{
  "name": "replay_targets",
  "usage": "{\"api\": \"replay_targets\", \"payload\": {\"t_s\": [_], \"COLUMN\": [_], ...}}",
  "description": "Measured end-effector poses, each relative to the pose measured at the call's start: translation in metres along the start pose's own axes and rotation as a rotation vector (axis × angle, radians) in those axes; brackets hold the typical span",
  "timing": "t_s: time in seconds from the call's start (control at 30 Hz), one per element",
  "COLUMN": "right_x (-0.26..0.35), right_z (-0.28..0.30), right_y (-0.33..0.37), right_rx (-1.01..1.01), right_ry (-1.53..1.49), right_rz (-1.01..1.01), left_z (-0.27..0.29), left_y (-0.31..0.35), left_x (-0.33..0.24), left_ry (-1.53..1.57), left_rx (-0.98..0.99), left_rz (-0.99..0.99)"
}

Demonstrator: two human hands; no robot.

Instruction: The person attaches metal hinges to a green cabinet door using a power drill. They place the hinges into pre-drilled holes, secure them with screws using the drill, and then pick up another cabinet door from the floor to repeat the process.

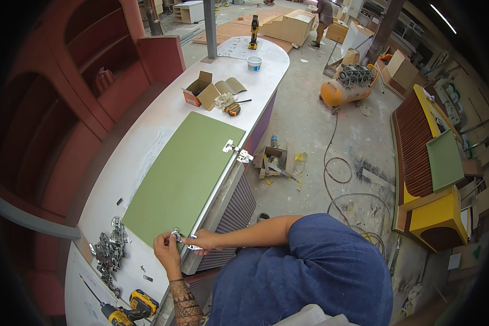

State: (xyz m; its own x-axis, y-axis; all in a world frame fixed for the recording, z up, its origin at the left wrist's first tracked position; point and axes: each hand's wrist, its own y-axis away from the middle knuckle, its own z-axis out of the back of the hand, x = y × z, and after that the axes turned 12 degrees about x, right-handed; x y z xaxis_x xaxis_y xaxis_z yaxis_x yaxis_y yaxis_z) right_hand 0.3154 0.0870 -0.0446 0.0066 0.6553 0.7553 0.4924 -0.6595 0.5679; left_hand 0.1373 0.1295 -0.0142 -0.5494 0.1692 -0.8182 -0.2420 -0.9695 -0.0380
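A green door panel (182,171) lies flat on the long white table. At its near end, a metal cabinet hinge (193,247) sits at the panel's right edge between my two hands. My left hand (168,253) is closed, its fingertips pinching the hinge's cup end. From the right, my right hand (207,239) grips the same hinge by its arm, the fingers partly hidden. A second hinge (237,151) lies at the panel's far right edge, its plate jutting past the side. Left of my left hand is a pile of loose metal hinges (111,251).
Yellow-black power drills (141,303) lie at the near left. Farther along the table (269,57) are an opened box (200,89), a screwdriver (233,108), a white tub (254,63) and an upright drill (254,33). An orange compressor (342,92) and its hose occupy the floor at right.
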Motion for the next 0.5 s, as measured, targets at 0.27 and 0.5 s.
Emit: {"api": "replay_targets", "payload": {"t_s": [0.27, 0.5], "right_x": [-0.003, 0.003], "right_z": [-0.005, -0.005], "right_y": [-0.001, -0.002], "right_rx": [-0.020, 0.068], "right_ry": [0.033, 0.062], "right_rz": [0.037, -0.078], "left_z": [-0.002, -0.004], "left_y": [-0.002, 0.002], "left_x": [0.018, 0.017], "left_ry": [0.046, -0.039], "left_rx": [0.006, -0.032], "left_rz": [-0.003, -0.073]}}
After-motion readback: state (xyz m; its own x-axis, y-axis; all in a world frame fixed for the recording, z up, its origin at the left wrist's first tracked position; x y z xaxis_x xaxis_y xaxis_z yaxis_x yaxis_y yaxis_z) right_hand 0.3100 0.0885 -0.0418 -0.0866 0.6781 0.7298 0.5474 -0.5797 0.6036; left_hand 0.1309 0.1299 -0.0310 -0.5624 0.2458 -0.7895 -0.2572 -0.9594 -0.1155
